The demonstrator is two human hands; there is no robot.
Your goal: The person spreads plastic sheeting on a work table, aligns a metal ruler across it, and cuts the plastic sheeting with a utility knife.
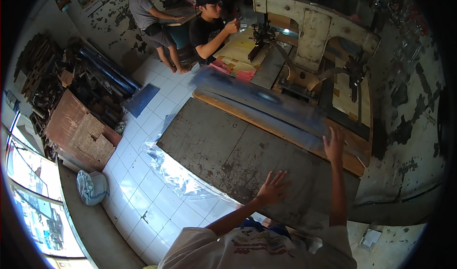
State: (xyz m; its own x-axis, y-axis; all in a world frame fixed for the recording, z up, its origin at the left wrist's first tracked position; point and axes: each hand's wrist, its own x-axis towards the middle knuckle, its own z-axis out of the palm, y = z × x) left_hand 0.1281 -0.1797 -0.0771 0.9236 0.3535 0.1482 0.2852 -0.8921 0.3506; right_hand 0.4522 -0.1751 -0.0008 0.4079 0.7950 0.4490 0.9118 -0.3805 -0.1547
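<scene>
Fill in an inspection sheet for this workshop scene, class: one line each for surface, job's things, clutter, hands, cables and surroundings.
Surface: dark, scuffed worktable, paint worn in patches.
Job's things: clear plastic sheet hanging off the table's near edge; bluish sheet, blurred, lying across the far edge.
Clutter: cardboard pieces by the press machine.
Hands: left hand spread flat on the table; right hand open at the bluish sheet's end.
Cables: nothing seen.
Surroundings: white tiled floor, stacked scrap, a seated person, a standing person.
</scene>
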